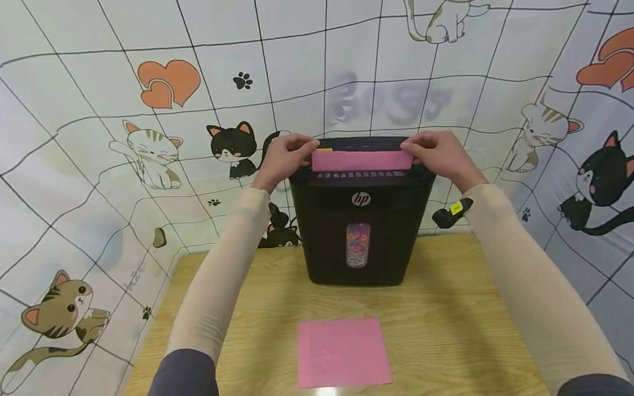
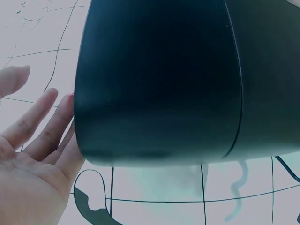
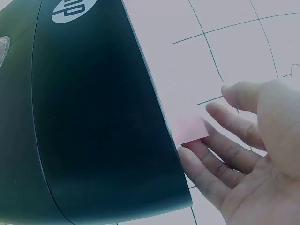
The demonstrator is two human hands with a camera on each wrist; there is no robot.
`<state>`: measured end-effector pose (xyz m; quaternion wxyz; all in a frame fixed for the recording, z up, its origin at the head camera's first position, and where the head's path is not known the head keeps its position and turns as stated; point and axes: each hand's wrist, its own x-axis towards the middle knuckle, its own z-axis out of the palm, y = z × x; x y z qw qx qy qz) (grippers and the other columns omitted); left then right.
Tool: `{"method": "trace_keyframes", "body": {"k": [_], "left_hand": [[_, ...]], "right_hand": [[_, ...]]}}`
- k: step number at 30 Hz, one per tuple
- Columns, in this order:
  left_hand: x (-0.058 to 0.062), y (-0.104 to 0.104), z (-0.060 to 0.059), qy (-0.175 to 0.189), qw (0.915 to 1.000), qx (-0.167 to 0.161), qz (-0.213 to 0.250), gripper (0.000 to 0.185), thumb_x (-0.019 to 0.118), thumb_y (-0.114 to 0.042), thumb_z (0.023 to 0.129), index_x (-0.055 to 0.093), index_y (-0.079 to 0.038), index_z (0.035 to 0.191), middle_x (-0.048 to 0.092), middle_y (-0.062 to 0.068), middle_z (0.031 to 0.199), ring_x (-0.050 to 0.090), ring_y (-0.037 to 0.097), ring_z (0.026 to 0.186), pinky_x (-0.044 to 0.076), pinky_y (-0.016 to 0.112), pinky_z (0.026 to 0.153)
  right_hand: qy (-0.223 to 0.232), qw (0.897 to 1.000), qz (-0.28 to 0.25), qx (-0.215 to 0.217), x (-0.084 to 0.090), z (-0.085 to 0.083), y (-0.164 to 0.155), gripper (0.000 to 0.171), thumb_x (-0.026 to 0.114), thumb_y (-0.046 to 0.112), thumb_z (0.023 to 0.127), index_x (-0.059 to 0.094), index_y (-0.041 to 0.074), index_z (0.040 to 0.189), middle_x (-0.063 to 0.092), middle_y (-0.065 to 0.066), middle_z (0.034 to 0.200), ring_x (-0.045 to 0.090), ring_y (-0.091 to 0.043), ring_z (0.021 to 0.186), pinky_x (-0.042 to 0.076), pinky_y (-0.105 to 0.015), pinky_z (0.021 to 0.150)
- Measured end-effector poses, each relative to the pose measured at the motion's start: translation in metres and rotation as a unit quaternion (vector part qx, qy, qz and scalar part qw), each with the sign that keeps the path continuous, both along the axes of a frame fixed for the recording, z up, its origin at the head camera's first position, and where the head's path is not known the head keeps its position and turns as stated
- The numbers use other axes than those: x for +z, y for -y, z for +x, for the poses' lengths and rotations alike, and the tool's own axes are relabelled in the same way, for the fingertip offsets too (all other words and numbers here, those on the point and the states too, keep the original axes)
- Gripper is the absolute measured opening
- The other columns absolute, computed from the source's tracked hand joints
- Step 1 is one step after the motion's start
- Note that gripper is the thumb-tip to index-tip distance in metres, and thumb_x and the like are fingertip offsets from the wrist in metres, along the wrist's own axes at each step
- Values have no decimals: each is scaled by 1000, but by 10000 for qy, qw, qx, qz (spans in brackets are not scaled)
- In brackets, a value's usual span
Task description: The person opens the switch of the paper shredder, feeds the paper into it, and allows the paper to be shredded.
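Observation:
A black paper shredder [image 1: 352, 214] with an hp logo stands at the back of the table. Upright in its top slot is a pink sheet of paper [image 1: 361, 160], mostly hidden inside. My left hand [image 1: 286, 156] is at the sheet's left end, and in the left wrist view its fingers [image 2: 49, 136] are spread beside the shredder's edge, thumb apart. At the sheet's right end is my right hand [image 1: 439, 151]. Its fingers [image 3: 229, 150] are loosely extended in the right wrist view, touching the corner of the pink sheet [image 3: 193, 131], thumb held away.
Another pink sheet [image 1: 342, 353] lies flat on the wooden table [image 1: 249, 330] in front of the shredder. Coloured shreds show through the shredder's window [image 1: 358, 244]. A white cloth backdrop [image 1: 305, 60] with cartoon cats surrounds the table at the back and sides.

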<state>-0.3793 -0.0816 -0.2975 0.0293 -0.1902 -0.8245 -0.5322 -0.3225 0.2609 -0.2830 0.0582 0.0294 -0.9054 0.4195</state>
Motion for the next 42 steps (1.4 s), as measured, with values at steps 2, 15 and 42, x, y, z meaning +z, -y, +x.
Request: {"method": "trace_keyframes", "body": {"k": [2, 15, 42], "left_hand": [[2, 3, 2, 33, 10000, -18, -18, 46, 66, -51, 97, 69, -19, 131, 70, 4, 130, 71, 20, 110, 57, 34, 96], [7, 20, 12, -197, 9983, 92, -537, 69, 62, -71, 90, 47, -42, 150, 52, -4, 155, 45, 17, 146, 38, 49, 119], [-51, 76, 49, -908, 9815, 492, -1610, 97, 69, -74, 82, 15, -51, 160, 16, -3, 172, 15, 25, 160, 24, 65, 122]], "right_hand": [[37, 10000, 10, 48, 0, 0, 0, 58, 59, 54, 100, 61, 13, 141, 64, -16, 138, 65, -32, 122, 42, -53, 117], [-151, 9977, 542, 369, 4, 10, -1, 80, 58, 73, 91, 46, 25, 154, 49, -14, 155, 46, -35, 142, 37, -63, 116], [-312, 9877, 1471, 440, -39, 45, -31, 112, 73, 63, 86, 4, 27, 167, -3, -10, 175, -1, -45, 159, 10, -78, 117]]}}
